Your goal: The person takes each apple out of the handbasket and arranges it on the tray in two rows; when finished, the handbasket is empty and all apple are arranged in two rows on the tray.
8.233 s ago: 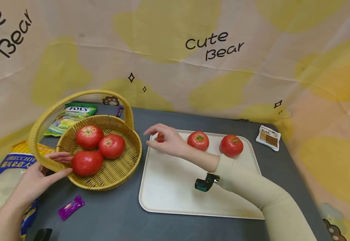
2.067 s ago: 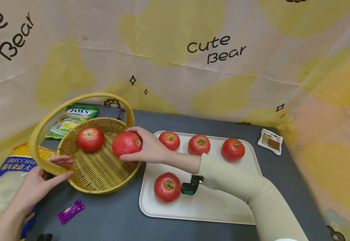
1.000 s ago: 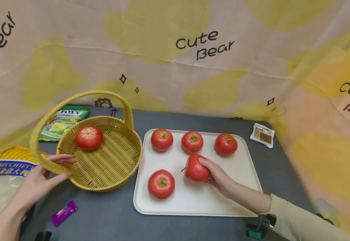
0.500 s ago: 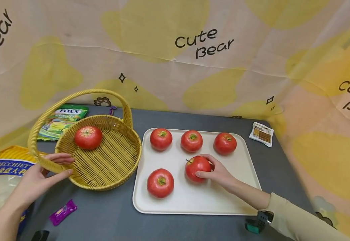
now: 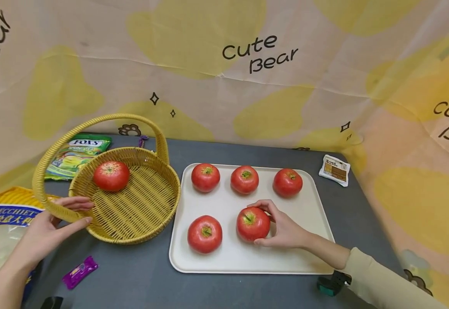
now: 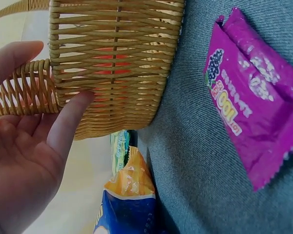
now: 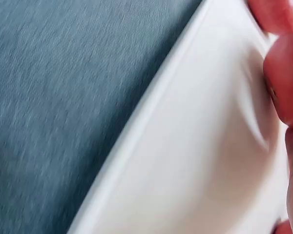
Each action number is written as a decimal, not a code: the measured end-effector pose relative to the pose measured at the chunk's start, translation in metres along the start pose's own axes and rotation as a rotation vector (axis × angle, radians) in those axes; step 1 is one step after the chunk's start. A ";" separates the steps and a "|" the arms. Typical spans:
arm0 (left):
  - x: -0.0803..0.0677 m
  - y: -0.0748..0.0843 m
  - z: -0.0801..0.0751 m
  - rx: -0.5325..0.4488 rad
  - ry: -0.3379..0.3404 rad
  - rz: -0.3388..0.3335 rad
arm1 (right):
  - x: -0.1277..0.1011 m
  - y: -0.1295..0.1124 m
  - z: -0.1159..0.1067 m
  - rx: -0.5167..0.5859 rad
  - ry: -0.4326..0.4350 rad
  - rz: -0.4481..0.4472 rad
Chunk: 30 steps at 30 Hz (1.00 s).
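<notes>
My right hand (image 5: 286, 227) holds a red apple (image 5: 252, 225), stem up, at the white tray (image 5: 224, 262), thumb on its near side and fingers behind. In the right wrist view that apple (image 7: 285, 80) shows only in part, at the right edge. An apple (image 5: 205, 234) sits left of it on the tray, and three more stand in a row along the back, one of them the middle apple (image 5: 244, 180). My left hand (image 5: 50, 229) grips the yellow wicker basket (image 5: 139, 236) where its handle meets the rim. One apple (image 5: 111, 176) lies inside the basket.
A purple candy (image 5: 79, 272) lies in front of the basket. Left of it is a pasta bag (image 5: 8, 227), with a green Fox's bag (image 5: 77, 156) behind. A small white packet (image 5: 334, 170) lies at the table's back right. Printed cloth (image 5: 193, 64) hangs behind.
Over these frames, two apples leave the basket and more apples appear on the tray. Lately my right hand lowers its apple and turns it stem up. My left hand stays on the basket.
</notes>
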State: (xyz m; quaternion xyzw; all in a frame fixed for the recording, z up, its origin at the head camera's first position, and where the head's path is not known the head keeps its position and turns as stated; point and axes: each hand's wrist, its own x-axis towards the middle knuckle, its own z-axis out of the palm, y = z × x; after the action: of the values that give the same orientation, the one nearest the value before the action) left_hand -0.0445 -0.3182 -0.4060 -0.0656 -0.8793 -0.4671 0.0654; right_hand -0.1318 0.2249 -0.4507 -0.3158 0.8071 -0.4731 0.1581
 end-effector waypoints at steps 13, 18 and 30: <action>0.002 -0.002 -0.003 0.025 -0.024 -0.018 | -0.002 -0.006 0.005 -0.077 -0.119 -0.023; 0.005 -0.001 -0.005 0.007 -0.044 -0.002 | 0.002 -0.009 0.004 -0.084 -0.159 -0.001; 0.005 0.003 -0.006 -0.015 -0.043 -0.009 | 0.053 -0.035 -0.016 -0.005 -0.103 -0.015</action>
State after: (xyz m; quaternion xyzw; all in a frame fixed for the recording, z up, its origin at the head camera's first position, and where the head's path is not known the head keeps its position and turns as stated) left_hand -0.0483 -0.3215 -0.3996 -0.0724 -0.8772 -0.4726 0.0440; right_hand -0.1682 0.1880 -0.4095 -0.3462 0.7968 -0.4554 0.1948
